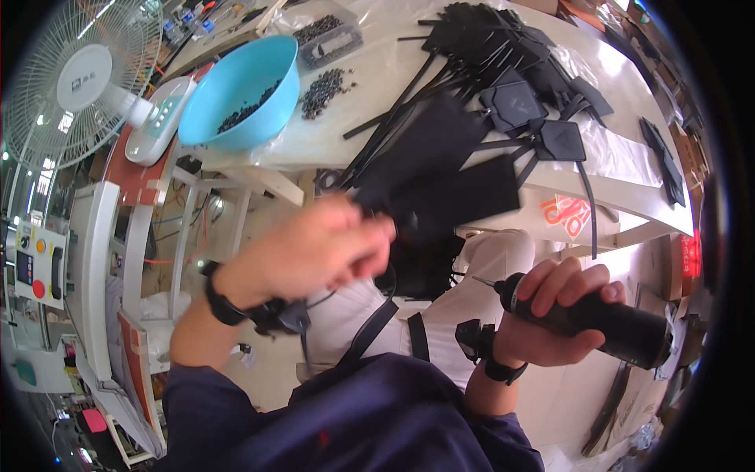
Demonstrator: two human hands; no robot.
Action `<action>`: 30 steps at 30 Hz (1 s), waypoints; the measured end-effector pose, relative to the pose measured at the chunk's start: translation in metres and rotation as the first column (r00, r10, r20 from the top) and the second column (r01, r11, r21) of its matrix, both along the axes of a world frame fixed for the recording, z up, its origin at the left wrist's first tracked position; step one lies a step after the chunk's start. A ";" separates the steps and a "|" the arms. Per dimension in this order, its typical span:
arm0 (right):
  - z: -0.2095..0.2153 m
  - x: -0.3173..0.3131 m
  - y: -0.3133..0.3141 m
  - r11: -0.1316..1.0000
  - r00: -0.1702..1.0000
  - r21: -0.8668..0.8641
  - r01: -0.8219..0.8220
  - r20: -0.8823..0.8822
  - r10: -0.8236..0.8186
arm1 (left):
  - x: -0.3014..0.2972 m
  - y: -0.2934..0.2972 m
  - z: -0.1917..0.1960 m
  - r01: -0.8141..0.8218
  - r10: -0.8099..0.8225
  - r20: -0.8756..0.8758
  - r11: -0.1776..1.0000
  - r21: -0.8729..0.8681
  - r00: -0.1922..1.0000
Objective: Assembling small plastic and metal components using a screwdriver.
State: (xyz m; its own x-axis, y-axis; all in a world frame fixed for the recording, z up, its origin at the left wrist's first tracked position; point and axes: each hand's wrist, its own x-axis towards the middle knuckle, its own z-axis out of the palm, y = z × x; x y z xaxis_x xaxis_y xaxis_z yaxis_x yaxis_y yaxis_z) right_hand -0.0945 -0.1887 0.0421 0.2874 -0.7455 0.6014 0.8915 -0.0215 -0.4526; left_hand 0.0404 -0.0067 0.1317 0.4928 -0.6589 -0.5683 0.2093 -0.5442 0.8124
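Note:
My right hand point(558, 307) is wrapped round a black cordless electric screwdriver point(613, 322), its thin bit point(486, 281) pointing left. My left hand point(322, 244), smeared by motion, has its fingers closed at the near end of a black plastic part with flat panels point(472, 193). That part hangs at the table's near edge above my lap, also blurred. Just behind it on the table lies a heap of similar black flat parts with rods point(487, 39). One square-ended black piece point(560, 141) sits at the near edge, with a strip dangling down.
A light blue bowl point(271, 59) with small dark pieces stands left on the white table point(377, 79). Beside it are a loose pile of screws point(324, 93) and a clear plastic box point(334, 47). A white fan point(82, 79) stands far left, near a control box with buttons point(35, 267).

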 end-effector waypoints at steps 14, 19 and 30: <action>-0.019 -0.007 0.056 0.982 0.959 -0.018 -0.187 -0.218 0.179 | -0.049 0.025 -0.135 -0.142 0.024 -0.480 0.967 -0.211 0.877; -0.017 -0.006 0.062 0.984 0.977 -0.049 -0.170 -0.137 0.162 | -0.065 0.022 -0.135 -0.229 0.046 -0.531 0.931 -0.284 0.846; -0.020 -0.007 0.065 0.983 0.980 -0.066 -0.171 -0.111 0.163 | -0.081 0.021 -0.133 -0.205 0.116 -0.312 0.941 -0.269 0.943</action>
State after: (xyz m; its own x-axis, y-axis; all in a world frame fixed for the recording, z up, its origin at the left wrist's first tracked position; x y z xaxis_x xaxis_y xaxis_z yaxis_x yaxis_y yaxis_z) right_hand -0.1016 -0.1238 0.0218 0.4688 -0.6355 0.6135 0.8328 0.0865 -0.5467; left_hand -0.0408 0.0141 -0.0009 0.4501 -0.7433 -0.4948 0.5223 -0.2303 0.8211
